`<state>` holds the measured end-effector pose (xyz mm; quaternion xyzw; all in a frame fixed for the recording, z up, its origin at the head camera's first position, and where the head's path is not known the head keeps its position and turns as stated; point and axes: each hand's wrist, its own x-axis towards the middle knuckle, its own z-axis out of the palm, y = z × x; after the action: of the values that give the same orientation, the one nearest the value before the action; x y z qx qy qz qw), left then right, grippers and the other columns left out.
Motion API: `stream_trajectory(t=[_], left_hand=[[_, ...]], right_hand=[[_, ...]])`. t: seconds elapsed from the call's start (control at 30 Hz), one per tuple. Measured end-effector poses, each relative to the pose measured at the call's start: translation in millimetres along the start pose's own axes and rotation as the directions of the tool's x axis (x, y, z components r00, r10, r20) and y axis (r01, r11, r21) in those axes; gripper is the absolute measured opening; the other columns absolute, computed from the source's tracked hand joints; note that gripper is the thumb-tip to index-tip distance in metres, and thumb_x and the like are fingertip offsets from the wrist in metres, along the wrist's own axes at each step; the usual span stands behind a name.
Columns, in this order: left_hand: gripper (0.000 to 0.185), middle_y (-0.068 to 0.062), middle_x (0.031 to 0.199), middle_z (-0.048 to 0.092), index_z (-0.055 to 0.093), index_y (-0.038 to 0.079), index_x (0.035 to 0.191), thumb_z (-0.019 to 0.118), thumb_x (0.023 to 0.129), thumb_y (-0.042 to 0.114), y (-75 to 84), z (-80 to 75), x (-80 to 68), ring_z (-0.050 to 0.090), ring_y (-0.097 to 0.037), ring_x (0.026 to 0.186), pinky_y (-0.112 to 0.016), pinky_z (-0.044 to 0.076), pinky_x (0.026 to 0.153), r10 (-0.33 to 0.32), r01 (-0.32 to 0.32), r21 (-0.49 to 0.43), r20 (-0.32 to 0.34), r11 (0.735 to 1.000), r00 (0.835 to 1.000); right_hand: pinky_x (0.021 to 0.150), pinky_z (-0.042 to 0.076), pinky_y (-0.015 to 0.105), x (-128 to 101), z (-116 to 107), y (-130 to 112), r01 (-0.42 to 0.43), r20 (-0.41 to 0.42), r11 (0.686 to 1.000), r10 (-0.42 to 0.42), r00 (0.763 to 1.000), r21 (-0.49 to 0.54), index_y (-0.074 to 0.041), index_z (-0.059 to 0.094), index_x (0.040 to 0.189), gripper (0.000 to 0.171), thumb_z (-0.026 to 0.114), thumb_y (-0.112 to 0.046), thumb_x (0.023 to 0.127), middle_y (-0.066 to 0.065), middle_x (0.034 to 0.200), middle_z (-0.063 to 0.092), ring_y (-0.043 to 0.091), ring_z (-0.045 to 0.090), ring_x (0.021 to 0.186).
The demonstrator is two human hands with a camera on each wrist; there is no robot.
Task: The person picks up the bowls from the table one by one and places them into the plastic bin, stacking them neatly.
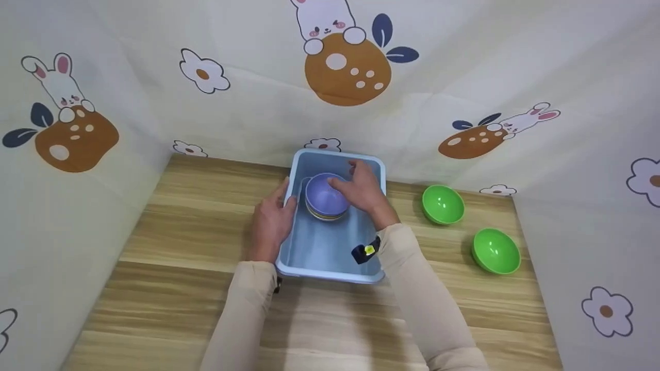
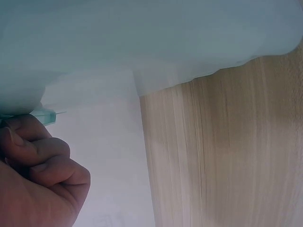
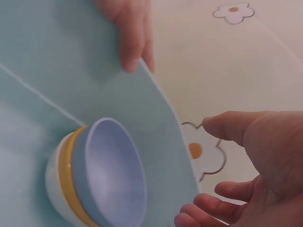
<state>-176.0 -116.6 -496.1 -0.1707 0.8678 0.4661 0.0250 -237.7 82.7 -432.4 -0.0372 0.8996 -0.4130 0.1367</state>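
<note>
A light blue plastic tub point(image 1: 325, 252) stands at the middle of the table, near the back wall. My left hand point(image 1: 270, 224) grips its left rim, and the left wrist view shows curled fingers point(image 2: 57, 172) below the tub's side. Inside the tub is a stack of bowls: a purple-blue bowl point(image 3: 116, 175) on top, a yellow bowl point(image 3: 66, 163) under it and a whitish bowl point(image 3: 54, 179) lowest. Over the tub's right half, my right hand point(image 1: 363, 190) is spread beside the stack. Its thumb and fingers are apart, with a gap to the bowls in the right wrist view.
Two green bowls point(image 1: 443, 205) stand upright on the wooden table point(image 1: 191, 216), right of the tub. Pale cloth walls point(image 1: 247, 113) printed with rabbits and flowers enclose the back and both sides. The tub's far edge is close to the back cloth.
</note>
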Motion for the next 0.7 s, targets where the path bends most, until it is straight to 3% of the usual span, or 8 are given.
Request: stream_trajectory(t=[0.3, 0.47, 0.7], left_hand=[[0.053, -0.001, 0.154, 0.054, 0.039, 0.046, 0.154, 0.053, 0.103, 0.042, 0.1, 0.0, 0.1, 0.063, -0.020, 0.107, -0.033, 0.046, 0.068, -0.004, 0.004, 0.005, -0.002, 1.000, 1.000], [0.053, -0.001, 0.151, 0.057, 0.039, 0.046, 0.154, 0.052, 0.103, 0.046, 0.8, -0.7, -1.9, 0.064, -0.021, 0.100, -0.034, 0.047, 0.065, 0.005, -0.005, 0.043, -0.009, 0.999, 1.000], [0.053, -0.002, 0.150, 0.058, 0.036, 0.050, 0.154, 0.049, 0.103, 0.049, 2.8, -2.7, -4.8, 0.065, -0.022, 0.094, -0.034, 0.047, 0.059, -0.029, 0.028, 0.068, 0.007, 0.997, 1.000]], right_hand=[[0.107, 0.047, 0.048, -10.2, -11.8, 7.2, 0.086, -0.039, 0.996, -0.085, 0.996, 0.014, 0.001, 0.035, 0.152, 0.075, 0.067, -0.035, 0.096, 0.024, 0.146, 0.047, 0.040, 0.055, 0.129], [0.108, 0.048, 0.049, -19.7, -24.8, 10.8, 0.084, 0.013, 0.996, -0.084, 0.996, 0.000, 0.001, 0.030, 0.155, 0.083, 0.069, -0.038, 0.093, 0.024, 0.149, 0.041, 0.041, 0.053, 0.130], [0.106, 0.049, 0.051, -34.2, -41.4, 17.2, 0.089, -0.017, 0.995, -0.090, 0.996, -0.040, -0.003, 0.031, 0.156, 0.087, 0.072, -0.043, 0.090, 0.019, 0.148, 0.040, 0.039, 0.051, 0.131]])
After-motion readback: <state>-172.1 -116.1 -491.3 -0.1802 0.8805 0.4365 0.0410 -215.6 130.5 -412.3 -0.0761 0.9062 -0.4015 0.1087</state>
